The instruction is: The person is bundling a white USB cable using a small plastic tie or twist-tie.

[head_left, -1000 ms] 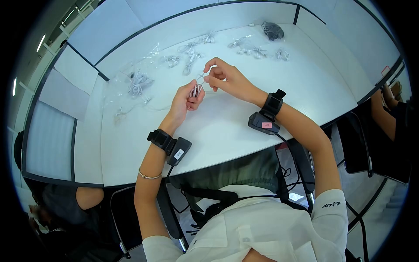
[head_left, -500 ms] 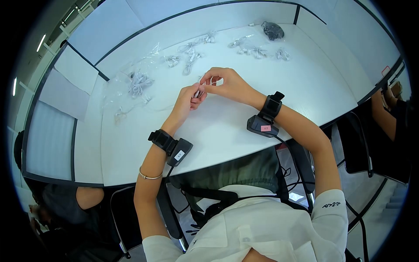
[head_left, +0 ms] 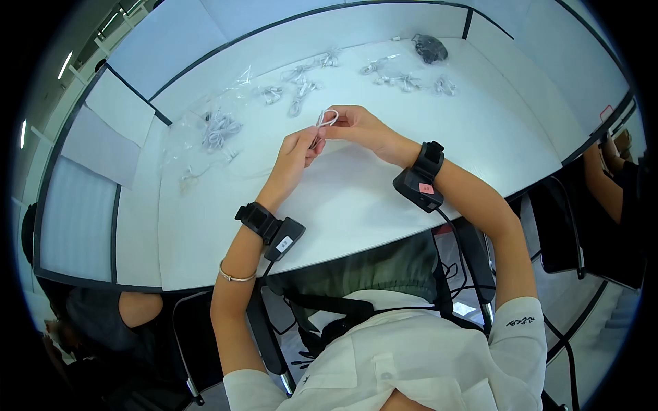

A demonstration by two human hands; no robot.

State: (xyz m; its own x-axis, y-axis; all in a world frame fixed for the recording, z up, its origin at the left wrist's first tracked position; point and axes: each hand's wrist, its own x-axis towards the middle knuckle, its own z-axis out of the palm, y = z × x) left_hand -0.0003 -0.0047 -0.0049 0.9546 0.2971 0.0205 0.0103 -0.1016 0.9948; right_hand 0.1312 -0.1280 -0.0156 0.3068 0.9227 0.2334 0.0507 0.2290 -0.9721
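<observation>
A looped white cable is held between my two hands above the middle of the white table. My left hand closes round the lower part of the cable, its fingertips pinched near the crossing. From the right, my right hand pinches the cable close to the left fingertips, and a loop stands up above the fingers. The cable's ends are hidden in the left hand. Beyond the hands lies a bundled white cable.
At the left a tangled white cable pile lies by clear plastic bags. More coiled cables and a black bundle sit toward the back. Low partitions edge the table. Other people's arms show at both sides.
The cable loop now stands up above my fingers. My right hand has turned slightly, and its wrist device has tilted. My left hand has barely moved.
</observation>
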